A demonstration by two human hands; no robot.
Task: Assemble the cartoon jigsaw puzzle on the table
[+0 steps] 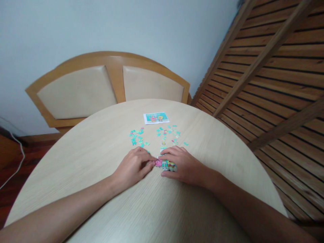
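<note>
A partly joined jigsaw puzzle (165, 164), with pink, yellow and green cartoon parts, lies flat on the table near the middle. My left hand (135, 165) comes in from its left, thumb and forefinger pinched at a pink jigsaw puzzle piece on the puzzle's left edge; the fingertips hide most of that piece. Over the puzzle's right side lies my right hand (182, 163), fingers stretched along the top and thumb along the bottom, touching it. Part of the puzzle is covered by this hand.
Loose puzzle pieces are scattered beyond my hands, in a left group (136, 136) and a right group (173, 130). A picture card (156, 118) lies behind them on the round wooden table (101, 135). A padded bench back (118, 81) and slatted wood panel (275, 74) stand around it.
</note>
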